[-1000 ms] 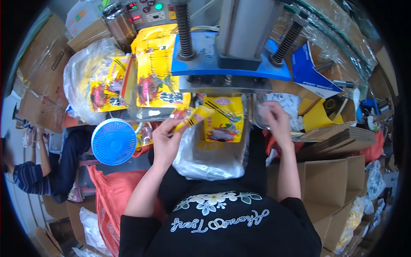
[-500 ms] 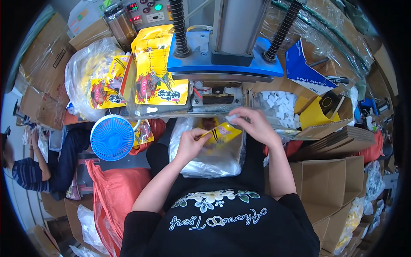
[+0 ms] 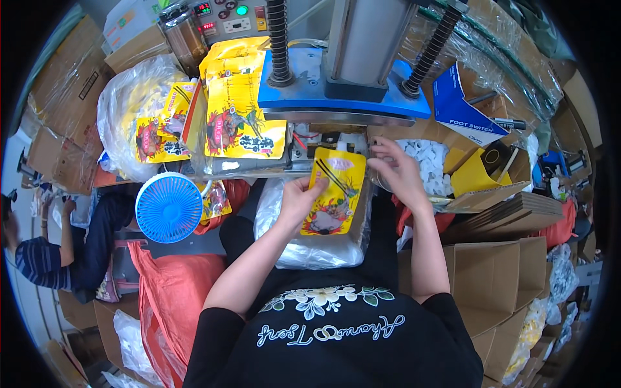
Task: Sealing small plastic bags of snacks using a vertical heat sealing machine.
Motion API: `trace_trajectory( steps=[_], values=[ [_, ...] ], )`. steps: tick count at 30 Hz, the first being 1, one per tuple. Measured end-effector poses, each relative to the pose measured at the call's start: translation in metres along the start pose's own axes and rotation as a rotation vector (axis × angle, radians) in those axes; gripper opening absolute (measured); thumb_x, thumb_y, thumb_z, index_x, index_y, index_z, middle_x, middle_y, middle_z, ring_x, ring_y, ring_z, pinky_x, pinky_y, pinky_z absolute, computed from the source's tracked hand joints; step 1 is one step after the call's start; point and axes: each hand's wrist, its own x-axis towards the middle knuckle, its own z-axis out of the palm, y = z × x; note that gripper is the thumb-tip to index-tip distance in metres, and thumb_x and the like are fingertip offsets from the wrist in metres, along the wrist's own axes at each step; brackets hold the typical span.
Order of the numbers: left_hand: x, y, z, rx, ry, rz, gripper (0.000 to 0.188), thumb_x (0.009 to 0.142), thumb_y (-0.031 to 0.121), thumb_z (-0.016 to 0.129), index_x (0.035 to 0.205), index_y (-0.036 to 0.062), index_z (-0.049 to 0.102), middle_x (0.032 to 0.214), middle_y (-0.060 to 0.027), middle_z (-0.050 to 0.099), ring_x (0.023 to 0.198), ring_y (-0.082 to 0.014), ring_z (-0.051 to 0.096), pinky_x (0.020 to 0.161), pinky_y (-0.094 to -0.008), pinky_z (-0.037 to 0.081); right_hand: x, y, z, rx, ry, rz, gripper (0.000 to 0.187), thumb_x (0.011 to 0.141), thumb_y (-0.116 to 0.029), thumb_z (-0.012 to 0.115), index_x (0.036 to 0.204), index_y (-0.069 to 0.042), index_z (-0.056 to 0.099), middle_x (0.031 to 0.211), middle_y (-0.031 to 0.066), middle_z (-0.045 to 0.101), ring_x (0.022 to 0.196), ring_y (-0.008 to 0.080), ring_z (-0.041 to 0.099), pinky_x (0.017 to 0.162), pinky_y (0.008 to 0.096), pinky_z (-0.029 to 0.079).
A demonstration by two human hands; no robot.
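A yellow printed pouch (image 3: 335, 200) stands nearly upright in front of me, its face showing. My left hand (image 3: 301, 202) pinches it by its left edge, thumb on the front. A small white spout piece (image 3: 341, 146) shows at the pouch's top edge. Just right of the pouch, apart from it, my right hand (image 3: 398, 169) is raised with fingers spread and nothing visible in them. Beyond the hands stands a blue press (image 3: 343, 90) over a metal bed (image 3: 310, 152), partly hidden by the pouch. Beneath the pouch a clear plastic bag (image 3: 291, 242) lies on my lap.
Stacked yellow pouches (image 3: 242, 123) lie left of the press, beside a clear bag of more pouches (image 3: 126, 123). White plastic spouts (image 3: 427, 158) fill a tray at right. A blue fan (image 3: 169, 207) stands left; cardboard boxes (image 3: 485, 275) flank me right. Another person (image 3: 42, 258) sits far left.
The pouch has turned from tilted sideways to upright, facing me, with a white piece now at its top. My right hand has moved away to the right, its fingers opened.
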Motion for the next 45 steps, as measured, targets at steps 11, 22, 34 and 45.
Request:
trace_trajectory(
  steps=[11, 22, 34, 45],
  values=[
    [0.022, 0.017, -0.015, 0.040, 0.057, 0.065, 0.024, 0.089, 0.016, 0.067, 0.094, -0.0078, 0.067, 0.079, -0.0085, 0.069, 0.067, -0.0111, 0.064, 0.063, -0.0246, 0.051, -0.001, 0.067, -0.020, -0.728, 0.158, 0.009, 0.019, 0.084, -0.016, 0.063, 0.099, -0.006, 0.068, 0.100, 0.0141, 0.062, 0.097, 0.0342, 0.060, 0.082, 0.0426, 0.048],
    [-0.008, 0.029, -0.114, 1.128, 0.546, 0.731, 0.010, 0.081, 0.009, 0.067, 0.090, 0.0079, 0.071, 0.098, -0.0043, 0.070, 0.110, -0.0264, 0.058, 0.109, -0.0517, 0.024, -0.014, 0.068, -0.036, 0.193, 0.229, 0.095, 0.015, 0.089, -0.007, 0.062, 0.104, -0.006, 0.060, 0.081, 0.0000, 0.059, 0.071, 0.0070, 0.055, 0.059, 0.0213, 0.046],
    [-0.045, -0.013, -0.040, 0.525, -0.011, 0.314, 0.017, 0.087, 0.013, 0.070, 0.091, -0.0033, 0.070, 0.080, -0.0008, 0.069, 0.072, -0.0041, 0.058, 0.065, -0.0210, 0.047, -0.021, -0.044, 0.041, -0.032, -0.155, -0.065, 0.019, 0.076, -0.012, 0.077, 0.088, -0.003, 0.065, 0.077, -0.0001, 0.060, 0.062, 0.0040, 0.050, 0.056, 0.0211, 0.041],
    [0.001, 0.012, -0.001, -0.100, 0.080, -0.032, 0.025, 0.089, 0.016, 0.067, 0.091, -0.0087, 0.067, 0.082, -0.0096, 0.070, 0.068, -0.0124, 0.066, 0.061, -0.0255, 0.051, 0.003, 0.014, 0.001, -0.081, 0.212, -0.007, 0.031, 0.085, -0.017, 0.069, 0.110, 0.001, 0.063, 0.090, 0.0095, 0.070, 0.083, 0.0148, 0.065, 0.073, 0.0279, 0.049]
  ],
)
